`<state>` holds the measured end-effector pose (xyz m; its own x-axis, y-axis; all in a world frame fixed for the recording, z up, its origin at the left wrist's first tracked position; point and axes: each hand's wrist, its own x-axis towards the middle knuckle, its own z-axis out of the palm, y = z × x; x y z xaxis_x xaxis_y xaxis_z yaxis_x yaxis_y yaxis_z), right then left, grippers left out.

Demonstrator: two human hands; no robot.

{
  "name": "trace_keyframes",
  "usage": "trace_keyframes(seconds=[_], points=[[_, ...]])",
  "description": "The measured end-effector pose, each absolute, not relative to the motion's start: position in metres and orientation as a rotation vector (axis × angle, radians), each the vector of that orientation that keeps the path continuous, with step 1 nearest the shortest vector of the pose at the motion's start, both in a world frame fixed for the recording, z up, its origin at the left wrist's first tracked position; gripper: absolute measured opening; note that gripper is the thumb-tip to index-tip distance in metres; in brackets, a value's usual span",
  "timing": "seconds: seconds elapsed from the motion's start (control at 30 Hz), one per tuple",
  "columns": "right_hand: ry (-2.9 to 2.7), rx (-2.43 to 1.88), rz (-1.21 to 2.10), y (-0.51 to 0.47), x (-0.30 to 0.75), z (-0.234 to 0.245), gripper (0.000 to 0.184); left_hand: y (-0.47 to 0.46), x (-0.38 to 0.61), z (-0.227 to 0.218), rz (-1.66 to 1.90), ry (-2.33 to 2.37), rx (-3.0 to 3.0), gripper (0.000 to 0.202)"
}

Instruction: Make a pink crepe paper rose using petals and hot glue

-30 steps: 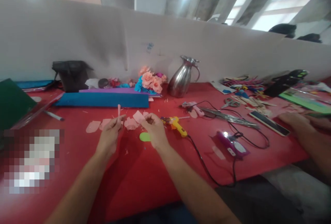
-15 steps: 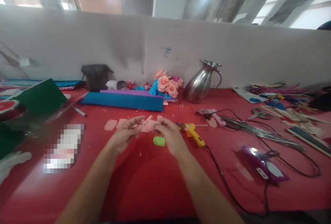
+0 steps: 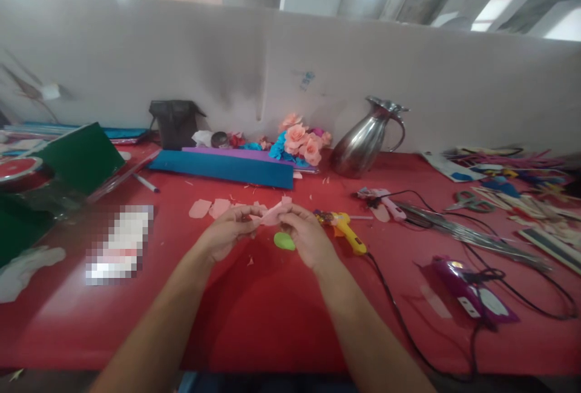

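Between my two hands is a pink paper petal (image 3: 273, 216), pinched at its edges. My left hand (image 3: 226, 232) grips its left side with thumb and fingers. At its right side, my right hand (image 3: 305, 232) closes on the paper, thumb towards me. More pink paper petals (image 3: 200, 208) lie in a row on the table just beyond and left of my left hand. A green petal-shaped piece (image 3: 284, 241) rests under my right hand, partly covered by it. To the right lies a yellow glue gun (image 3: 349, 235) with a black cord.
On the red table (image 3: 263, 320), a blue paper sheet (image 3: 222, 169) and pink paper flowers (image 3: 299, 142) lie beyond my hands. A steel jug (image 3: 365, 142) stands by the wall. Rightward are scissors (image 3: 469, 201), wires (image 3: 476, 235) and a purple power strip (image 3: 472, 296); leftward, green paper (image 3: 84, 154).
Both hands stay together on the pink paper, which has turned and looks flatter between the fingers. The whole view has shifted slightly, so things appear a little to the right and higher.
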<state>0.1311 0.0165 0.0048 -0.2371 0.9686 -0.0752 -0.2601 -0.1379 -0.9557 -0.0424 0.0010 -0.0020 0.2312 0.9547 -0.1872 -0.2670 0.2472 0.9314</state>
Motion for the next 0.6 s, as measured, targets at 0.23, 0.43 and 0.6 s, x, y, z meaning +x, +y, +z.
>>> trace_keyframes(seconds=[0.23, 0.43, 0.6], points=[[-1.098, -1.032, 1.481, 0.0180, 0.1323, 0.0033, 0.007, 0.0032, -0.0390, -0.0015, 1.212, 1.001, 0.976, 0.013], [-1.139, -1.033, 1.480, 0.0182, 0.1320, 0.0022, 0.011, 0.0018, -0.0354, -0.0034, 1.268, 1.013, 0.978, 0.012], [-1.146, -1.004, 1.504, 0.0146, 0.1302, 0.0094, 0.011, 0.0018, -0.0325, -0.0066, 1.249, 0.995, 1.011, 0.011]])
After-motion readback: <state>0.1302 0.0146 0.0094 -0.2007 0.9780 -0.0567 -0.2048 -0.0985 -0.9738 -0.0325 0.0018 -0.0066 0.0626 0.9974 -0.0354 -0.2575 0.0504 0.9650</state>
